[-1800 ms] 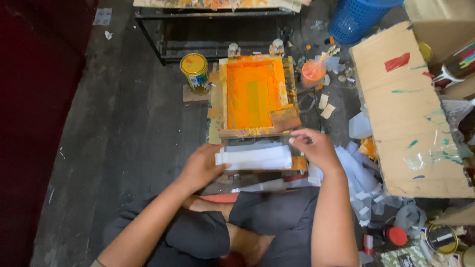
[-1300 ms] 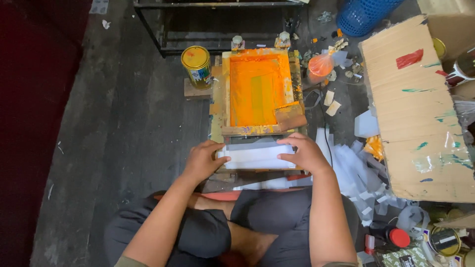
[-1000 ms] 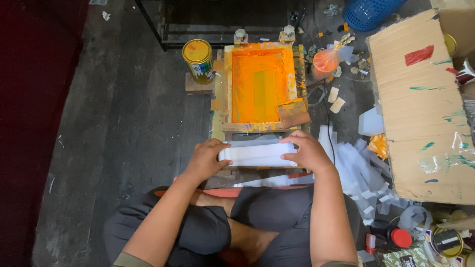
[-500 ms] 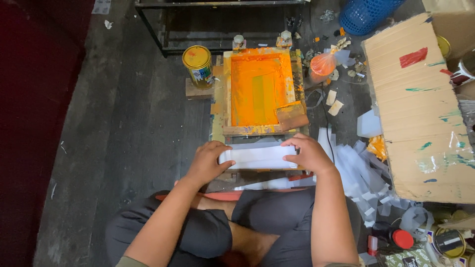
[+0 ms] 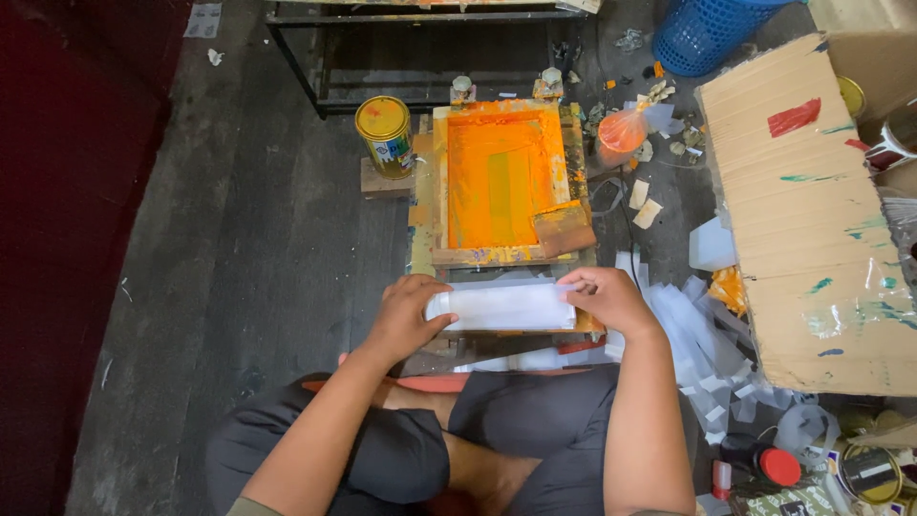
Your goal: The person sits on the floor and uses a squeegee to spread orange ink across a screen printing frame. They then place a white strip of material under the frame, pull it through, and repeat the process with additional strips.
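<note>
Both hands pinch the ends of a stack of white strips (image 5: 501,306) — left hand (image 5: 406,315) and right hand (image 5: 607,298) squaring it up, looks like. It sits just in front of the orange-inked screen frame (image 5: 501,182), paint can (image 5: 384,134) parked beside the frame for reach.

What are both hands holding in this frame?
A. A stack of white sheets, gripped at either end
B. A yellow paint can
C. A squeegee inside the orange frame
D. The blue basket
A: the left hand and right hand grip opposite ends of the white sheets, just below the orange frame; the yellow can and blue basket sit untouched farther away.
</note>
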